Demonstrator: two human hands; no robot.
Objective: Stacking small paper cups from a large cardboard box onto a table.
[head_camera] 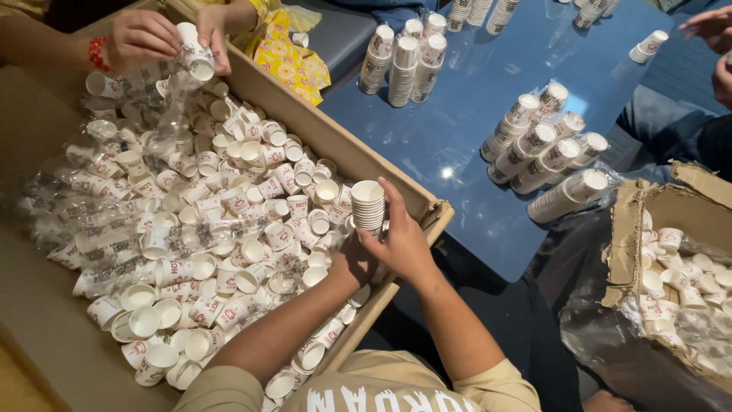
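My right hand [404,240] grips a short stack of small white paper cups [368,204], held upright over the near right edge of a big cardboard box [335,141]. My left hand [352,263] lies just below and left of the stack, at its base, fingers hidden behind the right hand. The box holds a heap of loose white cups with red print [229,229], many lying on crumpled clear plastic.
Across the box, another person's hands [145,34] hold a cup stack in plastic wrap. Wrapped cup stacks [545,152] and upright stacks [404,57] rest on the blue table [457,114]. A second torn box of cups [671,259] stands at right; more hands [717,30] at top right.
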